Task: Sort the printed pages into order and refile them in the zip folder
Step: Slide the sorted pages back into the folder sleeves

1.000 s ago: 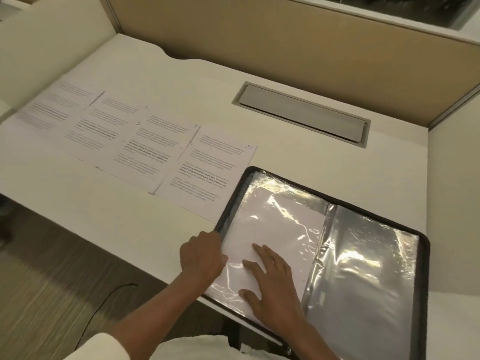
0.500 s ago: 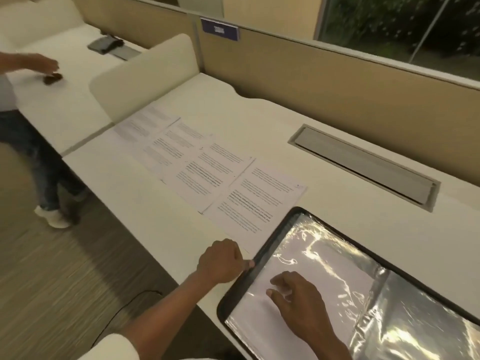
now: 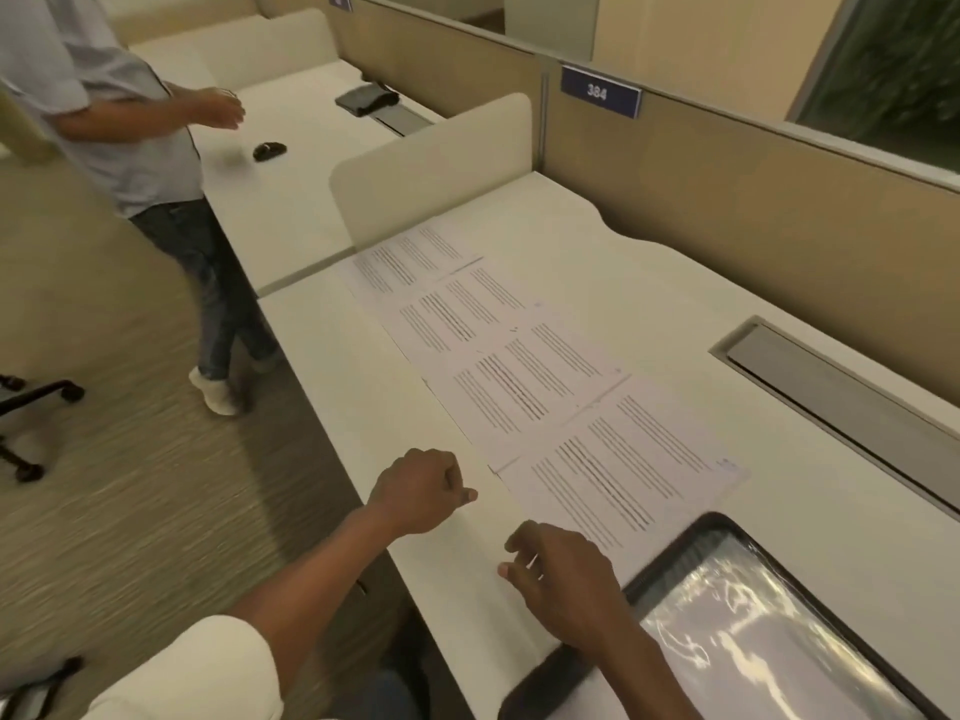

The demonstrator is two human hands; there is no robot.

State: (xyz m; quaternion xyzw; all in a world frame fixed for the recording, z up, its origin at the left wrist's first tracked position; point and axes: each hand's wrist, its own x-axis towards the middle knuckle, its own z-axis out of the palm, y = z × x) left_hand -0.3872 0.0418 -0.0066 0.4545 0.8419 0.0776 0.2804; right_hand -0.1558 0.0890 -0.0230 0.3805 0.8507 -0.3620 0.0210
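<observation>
At a white desk (image 3: 337, 356), two bare hands poised above the front edge, neither touching paper. Left hand (image 3: 421, 491) closed in a fist, thumb tip poking out to the right, nothing visible in the grip. Right hand (image 3: 566, 584) hovering loose, fingers (image 3: 514, 540) bent and slightly spread, thumb apart from them, holding nothing. Four printed pages (image 3: 519, 387) face up in an edge-to-edge row, running away from the fingertips toward the far left. Nearest sheet (image 3: 623, 475) just beyond the right fingers and just right of the left thumb, untouched by either. Zip folder (image 3: 670, 566), black-edged, lying open with a glossy plastic sleeve uppermost, to the right of the right fingers, one corner under that wrist, far edge at the nearest sheet's border, overlap hard to tell. Well beyond the left knuckles, a standing person (image 3: 119, 122) at the next desk, a small dark object (image 3: 269, 150) close by.
</observation>
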